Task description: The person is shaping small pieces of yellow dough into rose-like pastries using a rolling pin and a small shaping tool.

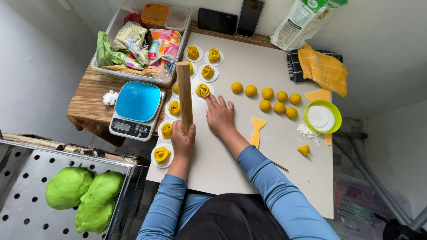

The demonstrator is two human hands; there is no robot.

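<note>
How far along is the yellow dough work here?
About nine shaped yellow rolls already sit on white paper rounds. The left hand holds a wooden rolling pin upright; the right hand rests flat on the white board. Eight yellow dough balls are still unshaped, and two green dough lumps lie untouched on the metal tray.

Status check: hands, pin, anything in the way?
Left hand grips rolling pin, held upright. Right hand flat on the board. Dough roses crowd the pin.

Eight round yellow dough balls point(267, 93), ten yellow rose-shaped dough pieces on white paper rounds point(203, 90), two green dough lumps point(84, 193), two dark phones point(233, 19), one blue-topped kitchen scale point(137, 109), one wooden rolling pin point(184, 97)
</note>
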